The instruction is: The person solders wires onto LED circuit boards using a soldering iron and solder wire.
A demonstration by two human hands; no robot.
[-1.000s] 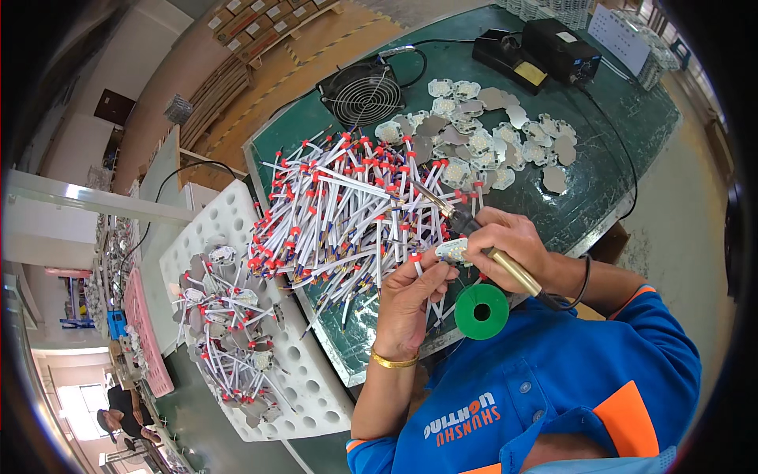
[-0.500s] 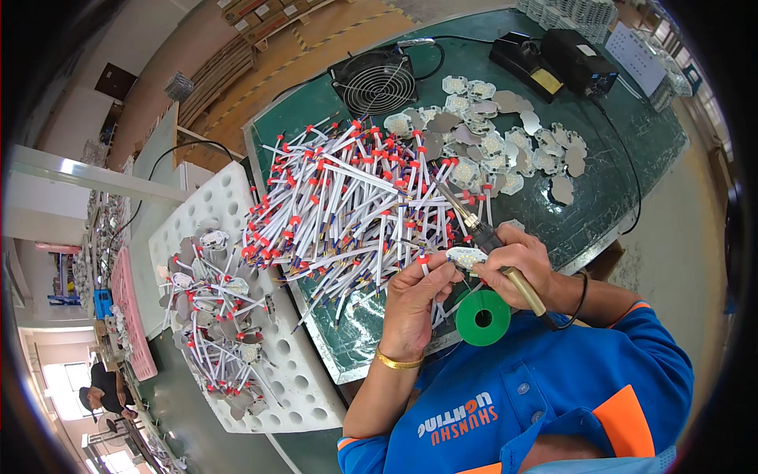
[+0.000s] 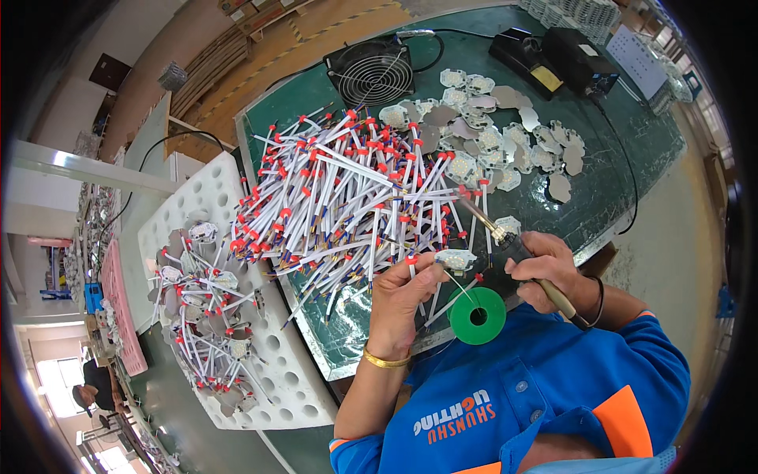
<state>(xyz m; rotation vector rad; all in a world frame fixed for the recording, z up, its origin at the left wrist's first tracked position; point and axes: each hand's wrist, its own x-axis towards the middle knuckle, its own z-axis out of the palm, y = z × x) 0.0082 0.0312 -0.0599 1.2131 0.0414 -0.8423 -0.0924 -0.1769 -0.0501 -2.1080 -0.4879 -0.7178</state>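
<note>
My left hand [image 3: 404, 304] is closed in a pinch, with a small white LED board [image 3: 455, 259] at its fingertips. A white cable with a red collar [image 3: 411, 261] shows at the same fingers; whether it is joined to the board I cannot tell. From those fingers a thin solder wire [image 3: 460, 286] slants down to a green solder spool [image 3: 493, 328] close to my chest. My right hand [image 3: 549, 268] is wrapped round a soldering iron [image 3: 559, 299]. The iron's metal tip points up and left, over the right edge of the cable pile, apart from the board.
A big pile of white cables with red collars [image 3: 339, 189] covers the green table's left half. Loose LED boards [image 3: 489, 142] lie beyond, near a black fan [image 3: 371, 73] and a soldering station [image 3: 580, 63]. Wired boards [image 3: 209, 308] rest on white foam [image 3: 280, 367] at left.
My right hand has drawn right, away from my left, carrying the soldering iron. The LED board stays at my left fingertips, and the solder wire now shows below it.
</note>
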